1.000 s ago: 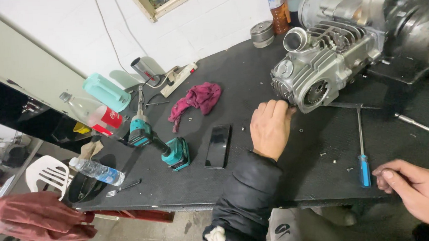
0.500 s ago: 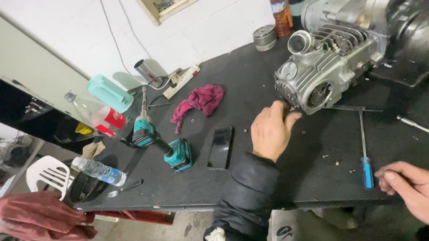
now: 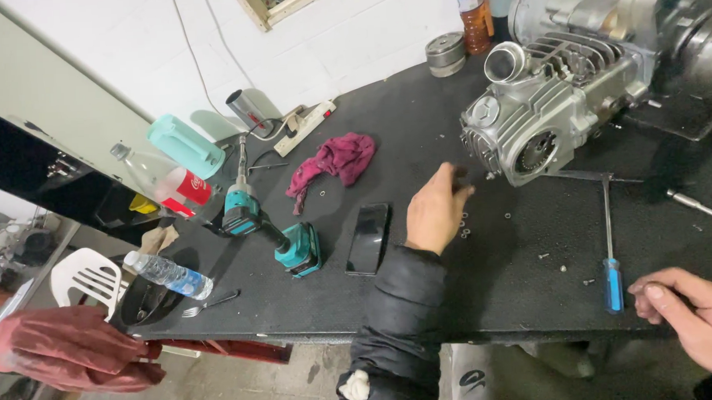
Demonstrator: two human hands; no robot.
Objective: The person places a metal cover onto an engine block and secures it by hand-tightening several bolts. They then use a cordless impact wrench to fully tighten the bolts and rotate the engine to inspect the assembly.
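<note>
— Pinched fingertips on the left hand (image 3: 435,211): it hovers over the black workbench (image 3: 417,133) with the fingers drawn together around something small and dark. What exactly it is, I cannot tell; it is too small.

— And where does that hand sit relative to the engine?

— Just beside the silver engine (image 3: 552,111), near its finned cylinder head and the round side cover. A few small washers (image 3: 464,229) lie on the bench right under the fingertips.

— The right hand?

— The right hand (image 3: 693,313) rests at the near edge of the bench, lower right, fingers curled loosely. It holds nothing that I can see; its fingertips are just beside the blue handle of a screwdriver (image 3: 610,249), whose shaft runs up toward the engine. Whether it touches the handle I cannot tell.

— What else is on the bench?

— A black phone (image 3: 369,238) lies flat left of the left hand's sleeve. Further left is a teal cordless impact driver (image 3: 271,228), lying on its side. A crumpled maroon rag (image 3: 334,162) sits behind the phone. At the far left edge there is a clear soda bottle with a red label (image 3: 167,180), a teal container (image 3: 185,145), and a small water bottle (image 3: 167,274) beside a fork (image 3: 208,304). A white power strip (image 3: 305,126) lies by the wall, and a brown bottle (image 3: 476,7) stands behind the engine.
</note>
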